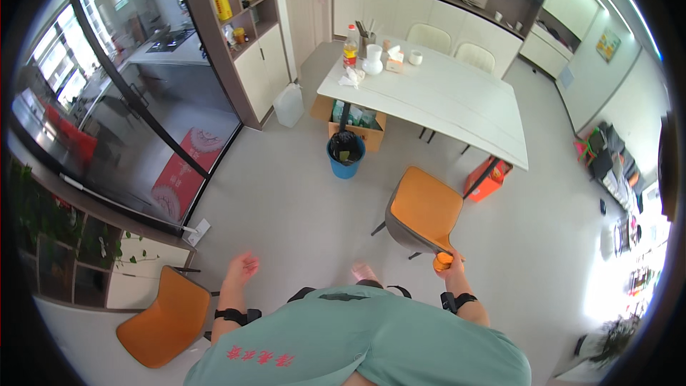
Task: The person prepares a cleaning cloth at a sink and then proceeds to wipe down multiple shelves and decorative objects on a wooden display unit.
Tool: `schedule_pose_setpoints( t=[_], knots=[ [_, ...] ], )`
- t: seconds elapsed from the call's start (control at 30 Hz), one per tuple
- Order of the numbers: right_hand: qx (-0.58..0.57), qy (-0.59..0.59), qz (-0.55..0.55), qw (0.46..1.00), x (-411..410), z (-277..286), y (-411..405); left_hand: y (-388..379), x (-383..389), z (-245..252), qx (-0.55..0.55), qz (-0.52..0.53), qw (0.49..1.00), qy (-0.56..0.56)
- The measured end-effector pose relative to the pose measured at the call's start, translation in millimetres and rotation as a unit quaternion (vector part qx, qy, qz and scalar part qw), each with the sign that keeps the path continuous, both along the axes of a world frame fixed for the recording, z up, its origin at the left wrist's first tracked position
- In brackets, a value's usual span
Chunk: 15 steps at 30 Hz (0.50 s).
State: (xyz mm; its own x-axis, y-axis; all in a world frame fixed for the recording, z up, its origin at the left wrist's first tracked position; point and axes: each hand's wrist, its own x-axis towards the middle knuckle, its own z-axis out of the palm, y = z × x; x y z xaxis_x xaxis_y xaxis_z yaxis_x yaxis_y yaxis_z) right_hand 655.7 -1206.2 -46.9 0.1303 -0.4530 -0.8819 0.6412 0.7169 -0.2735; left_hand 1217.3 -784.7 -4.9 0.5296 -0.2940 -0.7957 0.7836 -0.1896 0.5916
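My right hand grips a small orange item, possibly a folded cloth, right beside the backrest of an orange-and-grey chair. Whether that hand also touches the chair is hard to tell. My left hand hangs over the floor on the left, its fingers loosely curled, and no object is visible in it. A second orange chair stands below and to the left of it. Both wrists wear black straps. Ahead is a white marble-patterned dining table.
A blue trash bin and an open cardboard box stand by the table's near left leg. Near its right leg is a red box. A bottle, white vase and tissue box occupy the tabletop. Glass sliding doors rise left.
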Motion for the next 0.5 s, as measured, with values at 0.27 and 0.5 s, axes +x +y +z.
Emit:
schedule_pose_setpoints(
  t=[0.27,0.5],
  knots=[
    [-0.065,0.048,0.103,0.991,-4.8,-4.3,-122.1,-16.4,-28.7,8.1,-0.027,0.098,0.994,-0.024],
    [-0.082,0.047,0.134,0.986,-14.9,-19.7,-208.0,-52.9,-79.2,32.8,-0.042,0.122,0.991,-0.040]
  ],
)
